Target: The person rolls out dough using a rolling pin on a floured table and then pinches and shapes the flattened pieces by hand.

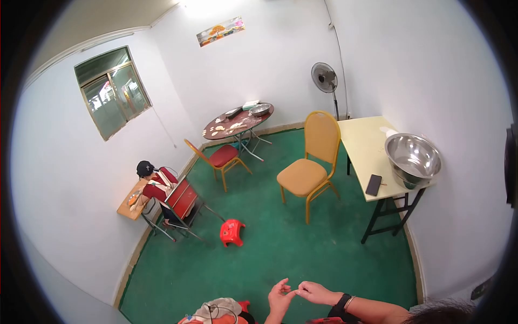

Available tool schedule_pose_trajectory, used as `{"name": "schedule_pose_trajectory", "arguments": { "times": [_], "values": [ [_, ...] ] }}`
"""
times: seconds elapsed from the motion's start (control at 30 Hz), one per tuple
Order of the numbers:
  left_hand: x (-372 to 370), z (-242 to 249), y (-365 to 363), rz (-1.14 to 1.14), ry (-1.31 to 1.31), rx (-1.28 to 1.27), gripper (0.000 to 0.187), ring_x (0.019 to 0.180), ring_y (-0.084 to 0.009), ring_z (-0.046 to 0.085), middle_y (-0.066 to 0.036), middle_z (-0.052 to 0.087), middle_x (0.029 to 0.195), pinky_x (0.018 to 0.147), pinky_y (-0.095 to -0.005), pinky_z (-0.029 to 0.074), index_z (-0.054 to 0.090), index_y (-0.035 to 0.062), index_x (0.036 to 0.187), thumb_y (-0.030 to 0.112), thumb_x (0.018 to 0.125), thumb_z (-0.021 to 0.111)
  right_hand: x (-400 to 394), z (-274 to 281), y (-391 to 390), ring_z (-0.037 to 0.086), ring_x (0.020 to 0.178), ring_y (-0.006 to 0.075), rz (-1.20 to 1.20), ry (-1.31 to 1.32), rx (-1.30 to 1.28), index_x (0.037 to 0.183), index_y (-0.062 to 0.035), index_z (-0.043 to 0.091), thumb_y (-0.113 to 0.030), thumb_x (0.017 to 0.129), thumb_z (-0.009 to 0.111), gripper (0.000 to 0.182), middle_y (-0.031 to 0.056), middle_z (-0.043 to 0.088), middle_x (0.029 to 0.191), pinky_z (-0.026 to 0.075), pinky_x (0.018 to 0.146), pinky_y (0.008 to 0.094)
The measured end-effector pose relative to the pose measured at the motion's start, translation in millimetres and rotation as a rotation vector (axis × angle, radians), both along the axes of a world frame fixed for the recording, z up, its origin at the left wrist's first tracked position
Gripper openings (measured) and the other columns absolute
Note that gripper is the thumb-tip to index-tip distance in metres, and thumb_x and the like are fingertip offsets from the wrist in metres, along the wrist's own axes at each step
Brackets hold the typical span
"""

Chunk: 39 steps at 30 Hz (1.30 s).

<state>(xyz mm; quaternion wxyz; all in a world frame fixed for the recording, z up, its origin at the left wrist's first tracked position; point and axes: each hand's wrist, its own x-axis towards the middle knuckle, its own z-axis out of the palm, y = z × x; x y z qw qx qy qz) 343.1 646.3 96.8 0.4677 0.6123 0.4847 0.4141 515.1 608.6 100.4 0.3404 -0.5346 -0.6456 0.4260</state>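
At the bottom edge, my left hand is raised with its fingers loosely bent and apart. Its thumb reaches across to my right hand, whose fingers are drawn together at the tips. The two hands touch there, and anything held between them is too small to make out. A black band is round my right wrist. Left of my hands lies a greyish cloth-like thing with a dark cable over it, cut off by the frame.
A person sits at a small wooden table on the left. A red stool, a yellow chair and a round table stand ahead. On the right, a pale table bears a metal bowl and phone.
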Motion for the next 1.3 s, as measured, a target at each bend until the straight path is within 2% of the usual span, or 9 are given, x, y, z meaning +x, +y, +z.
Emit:
{"name": "schedule_pose_trajectory", "arguments": {
  "times": [0.37, 0.4, 0.5, 0.53, 0.63, 0.67, 0.77, 0.93, 1.3],
  "values": [
    [25, -7, 221, 0.412, -0.849, -0.654, 0.036, 0.08, -0.0114, 0.059, -0.005, 0.061, 0.095, 0.062, -0.0197, 0.043, 0.054, 0.0012, 0.121, 0.007, 0.089, 0.068, 20, -7, 265, 0.06, 0.077, 0.0186, 0.225, 0.265, -0.067, 0.096, -0.0025, 0.056, -0.032, 0.1, 0.05, 0.03, 0.0077, 0.064, 0.083, 0.048, 0.069, 0.0323],
    [18, -20, 250, 0.494, -0.909, -0.662, 0.035, 0.075, -0.0177, 0.062, -0.002, 0.063, 0.091, 0.057, -0.0297, 0.046, 0.054, 0.0086, 0.122, 0.028, 0.095, 0.064, 20, -8, 295, 0.06, 0.077, 0.0176, 0.257, 0.257, -0.083, 0.097, -0.0026, 0.056, -0.031, 0.1, 0.05, 0.03, 0.007, 0.064, 0.083, 0.048, 0.069, 0.0319],
    [-3, -24, 318, 0.465, -0.733, -0.492, 0.032, 0.072, -0.0142, 0.062, 0.0, 0.063, 0.091, 0.055, -0.0256, 0.045, 0.056, 0.0074, 0.119, 0.024, 0.094, 0.066, 9, -17, 377, 0.06, 0.082, 0.0124, 0.253, 0.417, -0.177, 0.1, -0.0031, 0.057, -0.031, 0.101, 0.049, 0.03, 0.004, 0.064, 0.088, 0.048, 0.074, 0.0285],
    [14, 24, 323, 0.468, -0.587, -0.428, 0.03, 0.079, -0.014, 0.058, -0.003, 0.061, 0.097, 0.068, -0.03, 0.05, 0.058, 0.004, 0.119, 0.02, 0.095, 0.064, 9, -9, 398, 0.061, 0.085, 0.0117, 0.258, 0.418, -0.192, 0.103, -0.003, 0.058, -0.031, 0.102, 0.049, 0.029, 0.0026, 0.064, 0.089, 0.048, 0.076, 0.0273],
    [18, -1, 380, 0.496, -0.454, -0.294, 0.03, 0.078, -0.0119, 0.058, -0.002, 0.061, 0.098, 0.065, -0.0264, 0.049, 0.058, 0.0039, 0.116, 0.028, 0.097, 0.061, 5, -14, 455, 0.062, 0.088, 0.0117, 0.25, 0.566, -0.272, 0.112, -0.0015, 0.058, -0.03, 0.101, 0.052, 0.032, 0.0033, 0.065, 0.093, 0.049, 0.08, 0.0273],
    [10, -20, 403, 0.468, -0.297, -0.36, 0.041, 0.094, -0.0133, 0.06, -0.004, 0.061, 0.112, 0.076, -0.0261, 0.051, 0.052, 0.004, 0.128, 0.029, 0.097, 0.061, 1, -19, 477, 0.062, 0.087, 0.012, 0.244, 0.649, -0.298, 0.115, -0.0008, 0.058, -0.03, 0.1, 0.053, 0.034, 0.0044, 0.066, 0.094, 0.05, 0.081, 0.0279],
    [28, -15, 472, 0.525, -0.375, -0.342, 0.033, 0.078, -0.0104, 0.06, -0.003, 0.064, 0.095, 0.061, -0.0183, 0.043, 0.055, 0.0014, 0.119, 0.012, 0.091, 0.069, -8, -26, 536, 0.064, 0.087, 0.0131, 0.141, 0.749, -0.195, 0.116, -0.0012, 0.061, -0.026, 0.096, 0.06, 0.031, 0.0042, 0.068, 0.097, 0.051, 0.081, 0.0277],
    [37, -38, 604, 0.421, -0.368, -0.303, 0.04, 0.083, -0.0111, 0.061, -0.006, 0.064, 0.094, 0.075, -0.0236, 0.05, 0.054, -0.0023, 0.12, -0.001, 0.084, 0.072, 12, -32, 653, 0.063, 0.085, 0.01, 0.001, 0.475, -0.107, 0.099, -0.0027, 0.069, -0.023, 0.092, 0.068, 0.022, 0.0029, 0.069, 0.091, 0.052, 0.077, 0.027],
    [29, -53, 859, 0.313, -0.172, -0.114, 0.047, 0.081, -0.0112, 0.06, -0.005, 0.064, 0.091, 0.074, -0.0253, 0.051, 0.061, 0.0005, 0.116, 0.006, 0.074, 0.081, 29, 5, 892, 0.057, 0.073, 0.0091, -0.002, 0.207, -0.063, 0.09, -0.0041, 0.065, -0.03, 0.092, 0.067, 0.026, 0.0011, 0.064, 0.079, 0.049, 0.067, 0.0278]
  ]
}}
